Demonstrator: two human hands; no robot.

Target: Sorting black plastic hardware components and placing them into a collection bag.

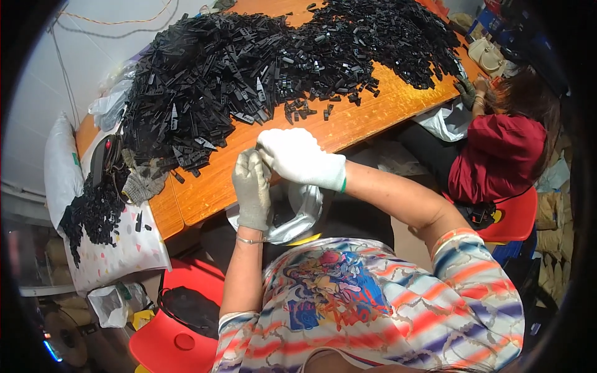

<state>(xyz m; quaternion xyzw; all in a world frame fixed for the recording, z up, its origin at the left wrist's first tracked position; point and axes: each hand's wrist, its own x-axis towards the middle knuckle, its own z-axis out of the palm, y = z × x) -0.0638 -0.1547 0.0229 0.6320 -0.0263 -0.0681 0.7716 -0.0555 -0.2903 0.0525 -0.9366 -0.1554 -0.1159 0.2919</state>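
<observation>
My left hand (251,193), in a greyish work glove, is raised at the table's near edge with its fingers bent together. My right hand (297,156), in a bright white glove with a green-trimmed cuff, meets it fingertip to fingertip. Both are closed; whatever is pinched between them is hidden by the gloves and the glare. Just beyond them lie a few loose small black plastic parts (300,112), at the edge of a large heap of black plastic parts (211,74). Below the hands, an open white plastic bag (309,214) rests on my lap.
The orange wooden table (354,124) runs to the far right, where a person in a dark red top (497,155) sits on a red chair (519,214). Another red chair (165,342) stands at lower left. More black parts (96,211) and a grey glove (144,183) lie on the left.
</observation>
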